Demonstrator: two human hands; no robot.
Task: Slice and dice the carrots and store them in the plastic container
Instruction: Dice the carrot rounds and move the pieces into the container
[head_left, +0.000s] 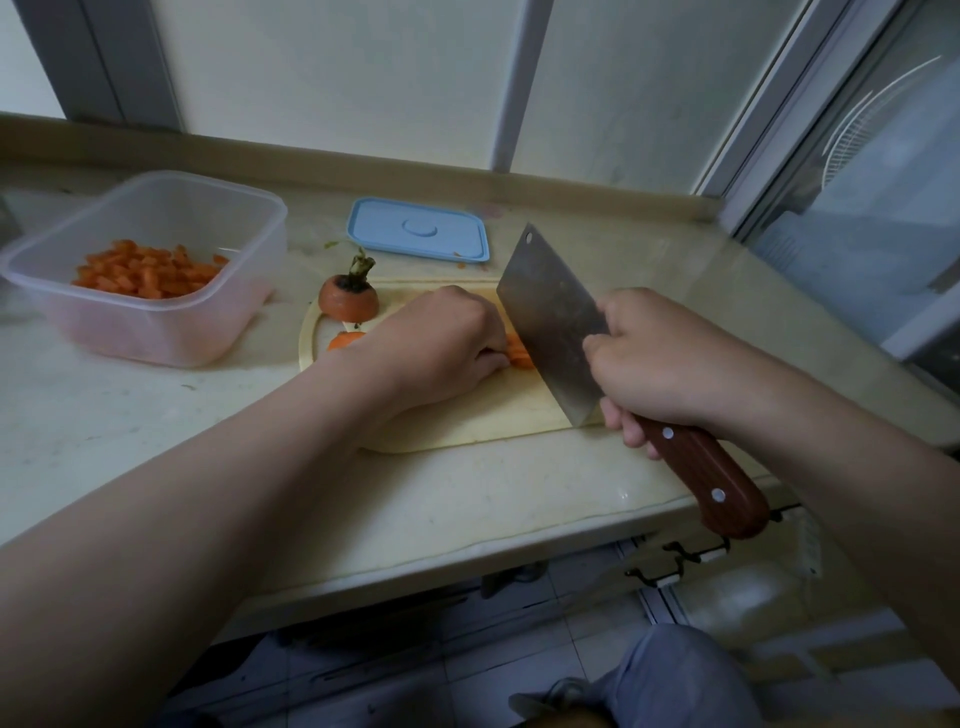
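The carrot piece (521, 354) is lying mid-board on the cutting board (498, 423), only a sliver of orange peeking out. The left hand (441, 340) is clamping down over it, fingers curled and tucked back, which looks like the way to be pinning the carrot while sparing the fingertips. The cleaver (550, 322) is standing right against that exposed end, its broad blade tilted and its edge down by the board, so a chop appears to be underway. The right hand (670, 364) is gripping it high, wrapped around the front of the wooden handle (711, 478) with fingers reaching onto the blade itself, presumably for tighter control. Whether the edge is biting into the carrot right now, I cannot tell, as the blade is hiding it. Behind the left wrist an orange carrot slice (345, 340) is waiting on the board, and the trimmed carrot top (349, 299), stem stub up, is sitting at the board's far-left corner, out of the blade's path. Off to the left on the countertop (156, 421), the plastic container (156, 335) is standing open, already holding a layer of diced carrot (145, 273), near enough for an easy transfer. Its blue lid (418, 228) is lying flat beyond the board, parked until the storing is done.
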